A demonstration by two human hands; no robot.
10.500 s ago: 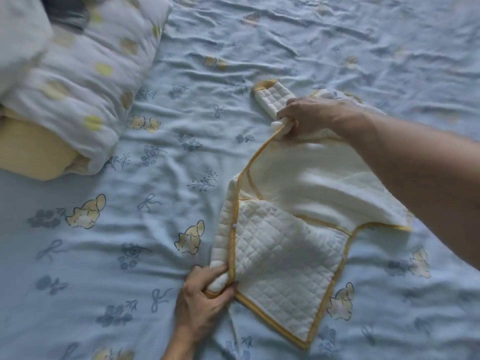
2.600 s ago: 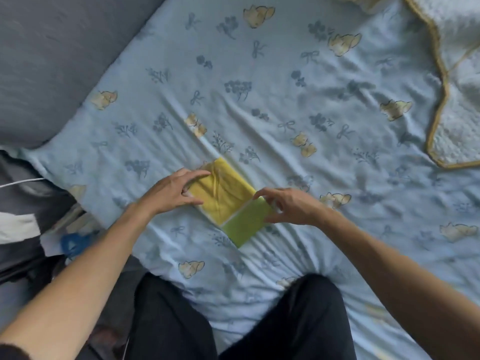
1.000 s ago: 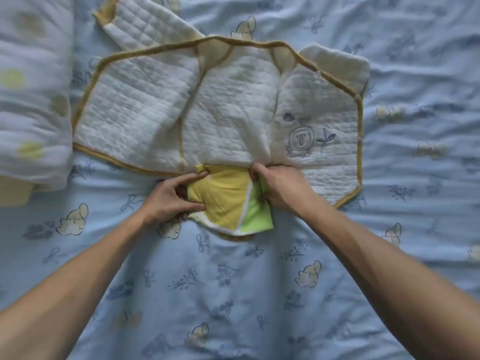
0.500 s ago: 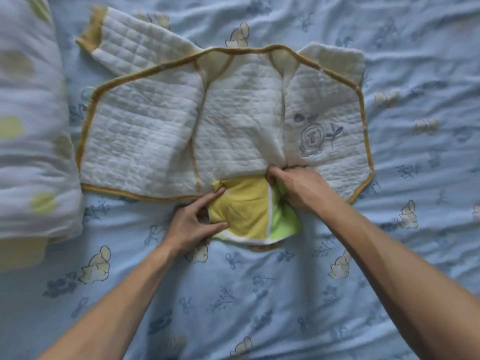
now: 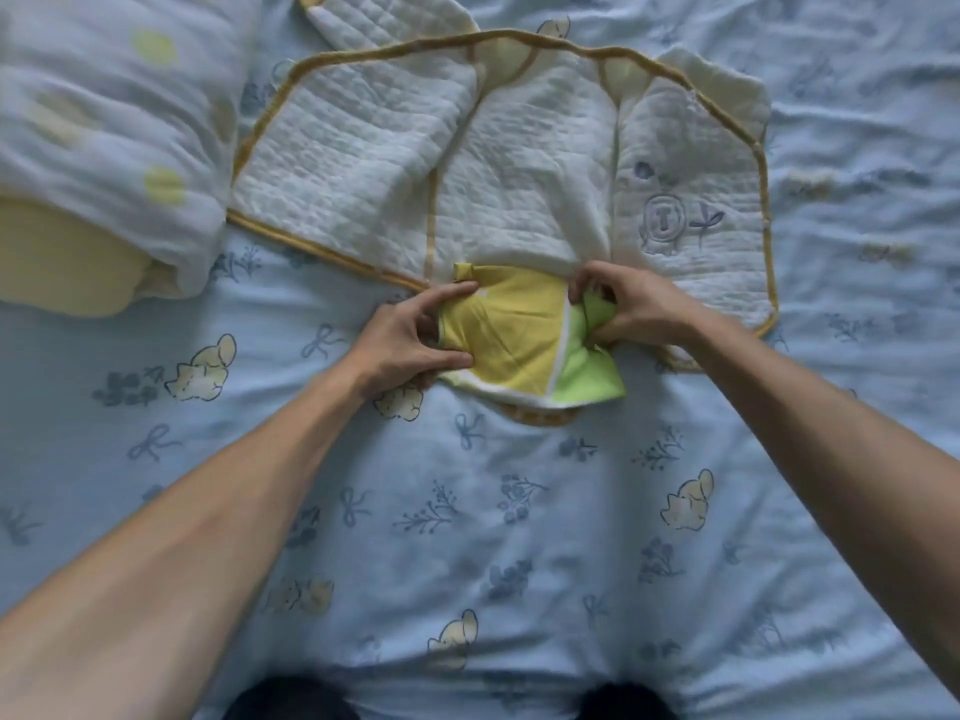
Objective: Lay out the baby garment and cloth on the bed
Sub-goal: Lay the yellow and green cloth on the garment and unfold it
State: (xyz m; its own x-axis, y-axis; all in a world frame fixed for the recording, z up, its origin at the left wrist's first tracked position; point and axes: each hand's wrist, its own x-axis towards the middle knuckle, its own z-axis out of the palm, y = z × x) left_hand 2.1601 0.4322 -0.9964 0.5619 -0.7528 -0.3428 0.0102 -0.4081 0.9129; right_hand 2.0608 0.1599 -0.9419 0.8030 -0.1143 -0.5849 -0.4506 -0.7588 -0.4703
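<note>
A white quilted baby garment with mustard trim lies spread open on the blue patterned bed sheet, an embroidered emblem on its right panel. A small folded cloth, yellow with a green part and a white stripe, sits at the garment's lower edge, overlapping the hem. My left hand pinches the cloth's left yellow edge. My right hand grips the bunched green edge on the right. A bit of orange fabric peeks from under the cloth's lower edge.
A white pillow or folded blanket with yellow dots lies at the upper left, over something pale yellow. My dark-trousered knees show at the bottom edge. The sheet is wrinkled around the garment.
Over the last second the cloth has stayed at the garment's lower hem. My right hand has bunched the green edge more tightly; my left keeps its pinch on the yellow side.
</note>
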